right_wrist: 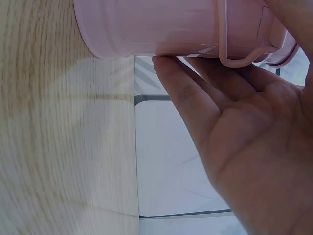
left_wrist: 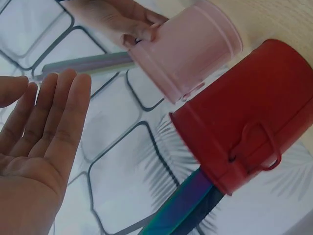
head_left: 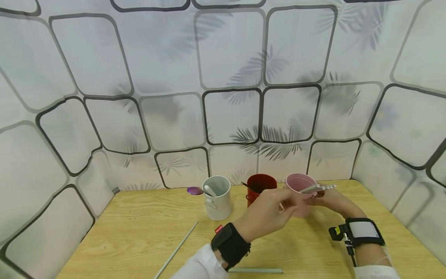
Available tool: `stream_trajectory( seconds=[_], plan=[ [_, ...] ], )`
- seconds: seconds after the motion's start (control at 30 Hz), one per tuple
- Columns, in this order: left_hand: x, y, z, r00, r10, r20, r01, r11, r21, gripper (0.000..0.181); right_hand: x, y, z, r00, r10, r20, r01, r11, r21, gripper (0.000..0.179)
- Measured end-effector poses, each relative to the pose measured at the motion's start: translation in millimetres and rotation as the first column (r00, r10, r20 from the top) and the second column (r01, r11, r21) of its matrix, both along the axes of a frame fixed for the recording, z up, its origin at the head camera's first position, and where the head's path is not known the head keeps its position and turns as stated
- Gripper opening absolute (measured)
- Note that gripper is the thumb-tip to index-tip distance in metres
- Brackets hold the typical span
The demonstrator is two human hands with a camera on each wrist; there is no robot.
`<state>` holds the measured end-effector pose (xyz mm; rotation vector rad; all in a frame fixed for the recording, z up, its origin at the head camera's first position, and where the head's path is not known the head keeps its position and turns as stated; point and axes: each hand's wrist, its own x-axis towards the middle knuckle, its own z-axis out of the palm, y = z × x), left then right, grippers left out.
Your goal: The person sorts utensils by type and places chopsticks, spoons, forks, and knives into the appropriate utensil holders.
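My right hand (head_left: 336, 202) holds the pink bucket (head_left: 302, 211) by its side, with fingertips on the wall in the right wrist view. Out over the bucket's rim leans a pale flat utensil handle (head_left: 315, 188) with a wavy end. My left hand (head_left: 265, 213) is in front of the pink and red buckets; in the left wrist view its fingers are extended and hold nothing. The red bucket (left_wrist: 249, 117), left of the pink one, has a dark, rainbow-sheened handle (left_wrist: 181, 205) sticking out of it.
A white bucket (head_left: 220, 205) stands left of the red one, with a purple-ended utensil (head_left: 195, 190) and a white handle in it. One thin pale stick (head_left: 175, 250) lies at the left, another stick (head_left: 258, 270) near the front. The patterned curtain (head_left: 230, 116) encloses the table.
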<state>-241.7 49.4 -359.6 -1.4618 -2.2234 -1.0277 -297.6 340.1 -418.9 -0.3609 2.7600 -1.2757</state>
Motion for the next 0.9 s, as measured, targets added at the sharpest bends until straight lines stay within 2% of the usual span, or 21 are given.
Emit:
stream_trajectory(
  seconds=[0.1,0.2,0.33,0.5,0.6,0.73,0.9],
  plan=[
    [6.2,-11.9,7.4,1.0,0.005,-0.012,-0.005,1.0,0.003,0.012,0.1,-0.6,-0.7,1.0,-0.027,0.013,0.027,0.999,0.023,0.067],
    [12.6,-24.0,15.7,1.0,0.002,0.023,-0.003,0.999,0.034,0.012,0.3,-0.4,-0.6,1.0,-0.024,0.01,0.023,0.999,0.039,0.071],
    [21.0,-38.1,25.9,0.998,0.001,0.056,-0.006,0.996,0.088,0.008,0.8,0.2,1.2,0.999,-0.032,0.013,0.031,0.999,0.039,0.068],
    [30.3,-57.6,33.0,0.999,0.034,0.029,-0.037,0.991,0.126,0.01,1.1,1.2,1.4,0.997,-0.058,0.042,0.056,0.997,0.057,0.071],
    [33.5,-72.2,31.7,0.998,0.055,0.01,-0.056,0.99,0.126,0.012,1.1,0.7,0.3,0.997,-0.063,0.053,0.06,0.996,0.06,0.074],
    [34.8,-94.2,24.1,0.997,0.081,0.007,-0.081,0.992,0.101,0.014,0.4,0.6,-0.5,0.998,-0.051,0.045,0.049,0.997,0.058,0.073],
    [35.8,-118.9,13.6,0.989,0.147,0.016,-0.147,0.987,0.059,0.017,-0.2,2.5,-0.2,0.999,-0.049,0.019,0.048,0.997,0.059,0.067]
  ],
)
